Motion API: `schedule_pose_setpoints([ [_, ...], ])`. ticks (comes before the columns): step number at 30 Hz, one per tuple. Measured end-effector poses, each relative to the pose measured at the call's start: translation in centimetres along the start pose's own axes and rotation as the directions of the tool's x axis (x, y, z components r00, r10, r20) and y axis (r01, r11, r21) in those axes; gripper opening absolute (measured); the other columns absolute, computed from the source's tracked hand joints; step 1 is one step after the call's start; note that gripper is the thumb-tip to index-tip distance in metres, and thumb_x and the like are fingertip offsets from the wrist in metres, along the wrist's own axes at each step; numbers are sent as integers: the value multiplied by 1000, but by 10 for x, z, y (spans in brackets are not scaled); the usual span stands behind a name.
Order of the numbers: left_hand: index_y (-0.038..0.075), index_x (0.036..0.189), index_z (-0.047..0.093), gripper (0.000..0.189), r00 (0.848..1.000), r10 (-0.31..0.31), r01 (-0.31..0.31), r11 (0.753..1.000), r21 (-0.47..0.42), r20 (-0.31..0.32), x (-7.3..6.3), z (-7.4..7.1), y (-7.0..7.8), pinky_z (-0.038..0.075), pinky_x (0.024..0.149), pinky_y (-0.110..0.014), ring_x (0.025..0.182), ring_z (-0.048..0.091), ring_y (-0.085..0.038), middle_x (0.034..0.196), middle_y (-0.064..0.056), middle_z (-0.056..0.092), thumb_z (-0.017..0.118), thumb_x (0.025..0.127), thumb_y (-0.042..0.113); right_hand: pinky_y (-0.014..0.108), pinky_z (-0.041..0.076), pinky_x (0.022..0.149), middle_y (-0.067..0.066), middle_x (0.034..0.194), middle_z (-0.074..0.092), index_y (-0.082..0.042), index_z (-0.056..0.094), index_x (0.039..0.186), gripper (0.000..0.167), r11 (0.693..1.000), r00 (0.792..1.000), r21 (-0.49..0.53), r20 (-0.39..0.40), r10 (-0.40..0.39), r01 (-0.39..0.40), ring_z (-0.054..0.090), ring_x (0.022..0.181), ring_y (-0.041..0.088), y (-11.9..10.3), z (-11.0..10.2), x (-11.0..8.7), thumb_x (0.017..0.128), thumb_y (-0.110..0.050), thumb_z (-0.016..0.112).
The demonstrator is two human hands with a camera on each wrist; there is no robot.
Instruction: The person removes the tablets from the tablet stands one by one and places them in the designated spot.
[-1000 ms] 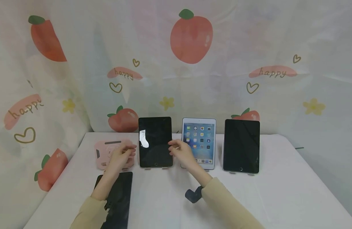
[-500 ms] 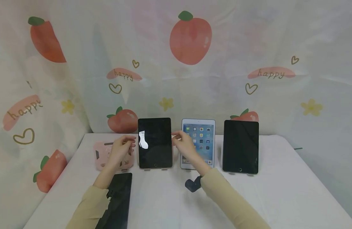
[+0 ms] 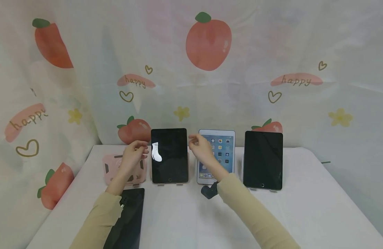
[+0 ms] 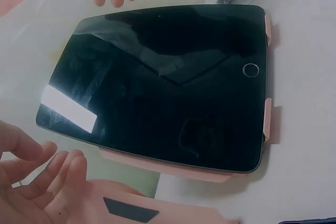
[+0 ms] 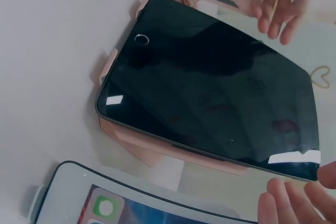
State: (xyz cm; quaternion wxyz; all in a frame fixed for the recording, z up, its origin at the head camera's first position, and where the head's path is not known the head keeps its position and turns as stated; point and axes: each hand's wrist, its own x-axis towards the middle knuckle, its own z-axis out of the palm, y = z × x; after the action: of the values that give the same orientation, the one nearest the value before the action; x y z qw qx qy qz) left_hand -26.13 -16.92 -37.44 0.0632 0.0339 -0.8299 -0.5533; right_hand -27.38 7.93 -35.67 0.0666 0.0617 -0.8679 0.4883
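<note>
A black-screened tablet [image 3: 169, 155] leans upright on a pink stand [image 4: 220, 176] near the back of the white table. Just off its left edge, my left hand [image 3: 133, 155] has relaxed, slightly bent fingers and holds nothing. My right hand [image 3: 202, 148] is beside the upper right edge, in front of part of a white tablet [image 3: 224, 159] showing app icons. In the right wrist view its thumb [image 5: 326, 176] is close to the tablet's corner; whether it touches I cannot tell. Behind my left hand stands an empty pink stand [image 3: 110, 169] with dark pads.
Another black tablet [image 3: 263, 160] stands on a holder at the right. A larger dark tablet [image 3: 129, 218] lies flat at the front left, partly under my left sleeve [image 3: 98, 214]. A fruit-printed cloth [image 3: 231, 86] hangs behind the table [image 3: 309, 207].
Both hands have moved up along the sides of the middle black tablet, and the right one has shifted slightly right. The tablets and stands have stayed in place.
</note>
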Motion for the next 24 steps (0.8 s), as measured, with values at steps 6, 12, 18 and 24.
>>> schedule_pose_setpoints([
  [6,-2,123,58,31,999,35,-35,999,4,-16,7,4,6,58,83,-31,100,66,-30,117,-23,61,42,99,11,26,47,66,12,112,65,-7,56,126,35,998,1000,-67,3,-7,8,65,95,26,-2,0,5,92,-11,52],
  [12,-3,123,57,32,998,54,-53,998,28,-24,15,6,12,57,87,-38,103,64,-32,119,-24,62,42,99,11,30,48,71,11,115,65,-9,54,130,37,992,1000,-124,21,23,-20,63,97,27,-4,2,9,93,-13,52],
  [18,0,127,55,33,999,34,-33,998,46,-29,20,8,14,57,87,-37,102,63,-30,117,-22,62,45,99,14,26,45,67,11,117,64,-9,52,132,40,994,999,-113,39,17,-12,63,96,27,-4,5,12,93,-12,51],
  [24,1,131,52,35,1000,9,-9,1000,23,-12,24,11,16,57,88,-37,104,63,-31,120,-22,60,48,99,15,26,44,64,14,117,65,-7,50,135,42,994,999,-108,35,-17,20,63,91,28,-2,8,17,94,-9,45],
])
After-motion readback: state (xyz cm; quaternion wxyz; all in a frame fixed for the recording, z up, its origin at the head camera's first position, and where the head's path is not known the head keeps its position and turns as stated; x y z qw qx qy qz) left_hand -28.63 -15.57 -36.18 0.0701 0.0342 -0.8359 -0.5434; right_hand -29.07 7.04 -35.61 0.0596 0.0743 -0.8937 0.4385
